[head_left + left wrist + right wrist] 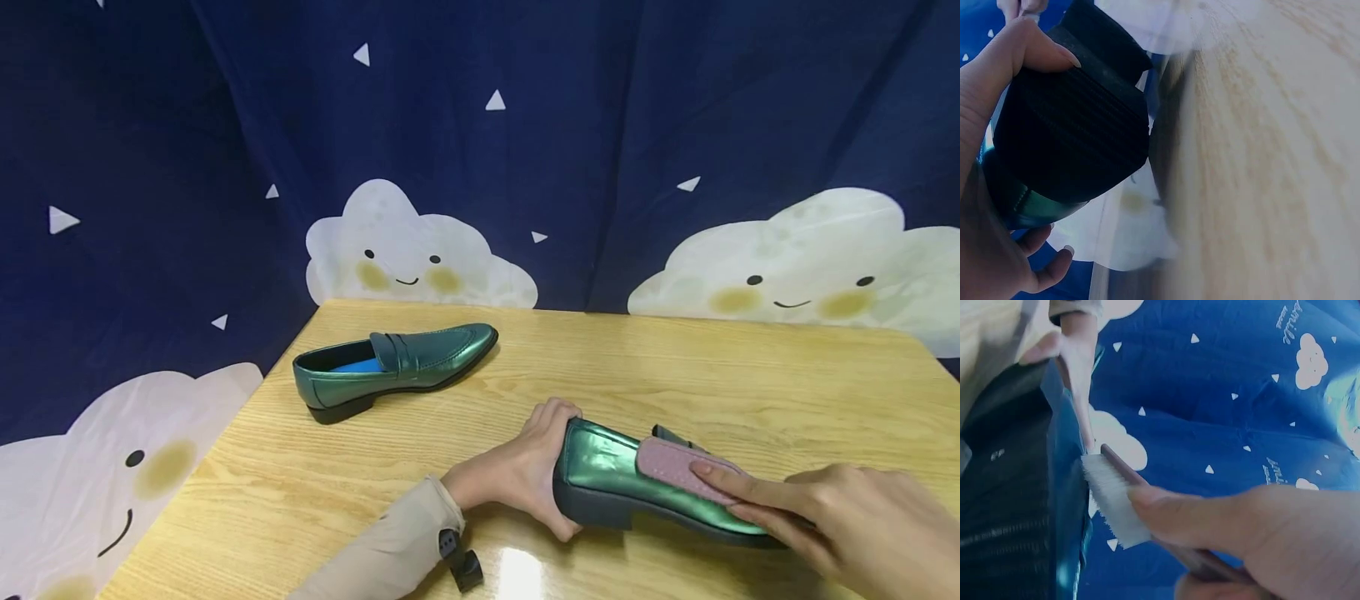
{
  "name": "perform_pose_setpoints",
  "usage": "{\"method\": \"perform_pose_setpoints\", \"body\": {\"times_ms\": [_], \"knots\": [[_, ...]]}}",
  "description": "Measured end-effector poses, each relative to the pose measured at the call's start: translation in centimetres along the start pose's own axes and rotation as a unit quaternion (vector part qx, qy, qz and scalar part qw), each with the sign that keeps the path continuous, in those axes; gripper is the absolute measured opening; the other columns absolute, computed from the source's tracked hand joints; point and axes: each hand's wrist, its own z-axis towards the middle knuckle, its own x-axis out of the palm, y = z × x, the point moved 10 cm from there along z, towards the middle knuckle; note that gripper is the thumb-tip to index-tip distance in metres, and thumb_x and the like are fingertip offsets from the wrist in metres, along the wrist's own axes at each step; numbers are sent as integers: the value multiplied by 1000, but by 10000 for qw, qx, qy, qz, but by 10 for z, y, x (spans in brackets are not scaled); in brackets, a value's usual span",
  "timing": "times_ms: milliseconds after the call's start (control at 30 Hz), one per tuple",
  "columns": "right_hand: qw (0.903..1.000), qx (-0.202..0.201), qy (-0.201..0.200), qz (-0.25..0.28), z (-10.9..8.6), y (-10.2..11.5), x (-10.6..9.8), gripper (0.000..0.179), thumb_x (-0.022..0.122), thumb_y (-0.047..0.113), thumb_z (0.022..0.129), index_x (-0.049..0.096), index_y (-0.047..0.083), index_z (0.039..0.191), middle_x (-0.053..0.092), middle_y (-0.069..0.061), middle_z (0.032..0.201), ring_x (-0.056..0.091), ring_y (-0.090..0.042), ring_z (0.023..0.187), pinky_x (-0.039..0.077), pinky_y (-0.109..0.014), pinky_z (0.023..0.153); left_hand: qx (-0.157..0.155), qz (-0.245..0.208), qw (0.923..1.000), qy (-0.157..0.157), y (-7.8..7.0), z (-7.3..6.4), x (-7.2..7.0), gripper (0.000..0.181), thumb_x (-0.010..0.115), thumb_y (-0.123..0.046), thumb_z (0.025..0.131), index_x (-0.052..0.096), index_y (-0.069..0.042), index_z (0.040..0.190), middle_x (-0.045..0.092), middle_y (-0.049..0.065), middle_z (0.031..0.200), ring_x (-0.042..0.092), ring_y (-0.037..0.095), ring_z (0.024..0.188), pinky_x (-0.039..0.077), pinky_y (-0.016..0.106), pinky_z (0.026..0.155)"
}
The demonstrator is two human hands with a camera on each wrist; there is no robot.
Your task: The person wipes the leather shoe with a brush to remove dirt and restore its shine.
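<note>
A shiny green loafer (pixel 600 458) is tilted on its side above the table, its black sole toward me. My left hand (pixel 528 471) grips it round the heel; in the left wrist view the thumb lies on the black heel block (pixel 1079 125). In my right hand (pixel 862 508) is a pinkish brush (pixel 678 468), pinched by its back. Its white bristles (pixel 1113 497) meet the shoe's side in the right wrist view. Another green loafer (pixel 397 367) with a blue insole stands upright farther back on the left, apart from both hands.
The light wooden table (pixel 300 500) runs under both shoes. Behind it hangs a dark blue curtain (pixel 570 150) printed with smiling clouds and white triangles. A black strap clip (pixel 461 562) hangs at my left sleeve (pixel 390 550).
</note>
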Motion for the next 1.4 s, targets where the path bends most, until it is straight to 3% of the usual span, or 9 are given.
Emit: {"method": "perform_pose_setpoints", "body": {"times_ms": [167,400,633,833,933,1067,1167,1267,1400], "knots": [[9976,-458,42,524,2,15,4,44,70,41,85,60,42,128,20,23,54,20,6,43,24,-20,40,46,43,10000,-53,-1,0,0,111,91,-39,46,27,-10,131,32,3,123,32,14,114,33,22,99],[9998,-6,-198,93,9,14,0,55,75,33,81,56,47,131,44,27,62,34,6,49,31,-24,42,5,-23,10000,-39,1,0,3,110,91,-39,46,27,-11,131,32,2,123,31,14,113,33,21,98],[9912,-922,-553,772,9,35,-1,51,73,31,84,59,39,131,24,25,55,22,9,45,24,-18,41,75,33,10000,-44,-1,0,4,111,91,-40,46,26,-10,131,33,2,121,32,14,112,33,21,98],[9991,45,-394,125,5,14,4,58,76,29,80,56,45,132,31,26,57,26,4,47,28,-22,43,53,-66,10000,-5,0,1,4,111,91,-39,46,26,-11,132,33,2,122,32,14,113,33,21,98],[9981,-210,-584,-61,-3,24,9,65,76,35,78,51,42,137,24,25,59,21,5,47,24,-20,43,18,-123,9999,41,0,1,4,110,91,-38,47,27,-10,132,32,3,123,31,15,114,33,22,99],[9918,-599,-1080,-317,-14,37,10,53,58,53,89,47,43,140,15,22,64,14,6,49,17,-18,45,-37,-124,9999,15,2,0,2,111,91,-37,47,26,-9,133,32,4,125,31,16,116,34,23,99],[9892,-139,-1335,-584,-17,28,7,46,37,60,96,52,45,136,16,20,63,13,3,48,17,-19,46,-13,-115,9999,-70,2,1,-1,112,92,-38,46,27,-9,133,32,5,127,31,16,116,34,23,100],[9882,406,-1276,-739,-19,22,10,46,39,61,95,49,47,137,18,17,61,14,1,47,19,-21,45,13,-135,9998,-114,2,1,-2,112,91,-38,46,27,-9,132,32,5,127,31,16,116,34,23,99],[9851,412,-1467,-795,-23,41,14,51,31,64,96,41,46,143,17,15,63,12,1,47,16,-20,44,-11,-131,9998,-131,2,1,-4,112,92,-38,45,27,-9,132,32,4,126,31,15,115,34,23,99]]}}
